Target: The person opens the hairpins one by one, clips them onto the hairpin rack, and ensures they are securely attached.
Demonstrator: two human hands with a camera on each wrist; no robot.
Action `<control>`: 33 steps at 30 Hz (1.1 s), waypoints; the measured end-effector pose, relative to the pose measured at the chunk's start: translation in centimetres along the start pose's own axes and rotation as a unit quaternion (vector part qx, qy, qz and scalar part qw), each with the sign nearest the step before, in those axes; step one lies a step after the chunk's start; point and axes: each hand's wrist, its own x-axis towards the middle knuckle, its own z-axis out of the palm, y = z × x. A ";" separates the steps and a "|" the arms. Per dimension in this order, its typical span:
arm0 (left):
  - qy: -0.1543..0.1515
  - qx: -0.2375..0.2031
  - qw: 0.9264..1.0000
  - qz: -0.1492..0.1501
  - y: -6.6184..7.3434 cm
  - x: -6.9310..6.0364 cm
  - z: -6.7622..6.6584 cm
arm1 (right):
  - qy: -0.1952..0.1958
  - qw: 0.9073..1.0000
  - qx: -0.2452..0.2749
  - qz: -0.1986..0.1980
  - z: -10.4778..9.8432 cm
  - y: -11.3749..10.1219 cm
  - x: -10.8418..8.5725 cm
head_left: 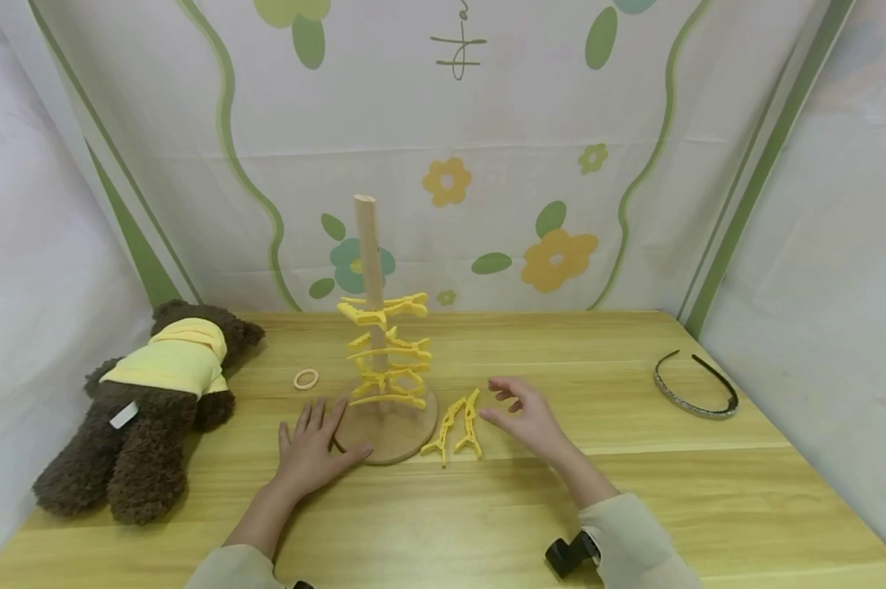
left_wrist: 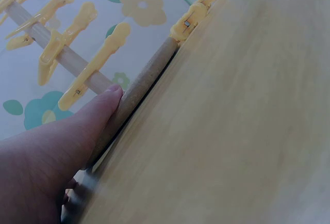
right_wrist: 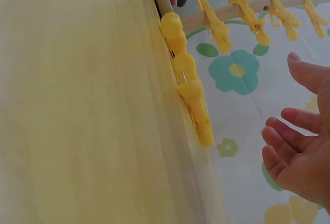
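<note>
A wooden post rises from a round wooden base, and several yellow hair clips are clamped across it one above another. My left hand rests at the base's left edge with fingers spread; in the left wrist view its thumb touches the rim. Two more yellow hair clips lie on the table just right of the base. My right hand hovers to the right of those loose clips, its fingers loosely bent and holding nothing, as the right wrist view also shows.
A brown teddy bear in a yellow top lies at the left of the wooden table. Near the base sits a small peach ring. A dark headband lies far right. Printed fabric hangs behind.
</note>
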 end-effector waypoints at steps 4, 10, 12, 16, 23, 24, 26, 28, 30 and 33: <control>0.001 0.002 1.000 -0.001 0.0 0.0 0.0 | -0.022 0.999 0.023 0.042 0.6 0.3 -0.6; 0.001 0.007 1.000 -0.002 0.0 -0.1 -0.2 | -0.043 0.995 0.036 0.084 1.9 1.3 -1.6; 0.001 0.006 1.000 -0.002 0.0 0.0 -0.2 | -0.051 0.995 0.016 0.081 2.3 1.5 -1.8; 0.001 0.005 1.000 0.000 0.0 0.0 -0.1 | -0.062 0.996 -0.035 0.062 2.7 2.0 -2.2; 0.004 0.005 1.000 0.002 0.1 0.1 -0.1 | -0.040 0.995 -0.080 0.048 2.5 2.3 -2.1; 0.006 0.006 1.000 0.002 0.1 0.1 -0.1 | -0.039 0.994 -0.083 0.051 2.4 2.3 -2.1; 0.005 0.007 1.000 0.001 0.0 0.1 0.0 | -0.034 0.994 -0.084 0.062 2.2 2.4 -2.0; 0.005 0.010 1.000 0.000 0.1 0.1 0.0 | -0.026 0.993 -0.087 0.073 1.9 2.6 -2.0; 0.005 0.008 1.000 -0.001 0.1 0.1 0.0 | -0.015 0.992 -0.091 0.082 1.6 2.9 -1.9; 0.005 0.007 1.000 -0.001 0.1 0.1 0.0 | 0.005 0.992 -0.088 0.093 1.2 3.4 -1.8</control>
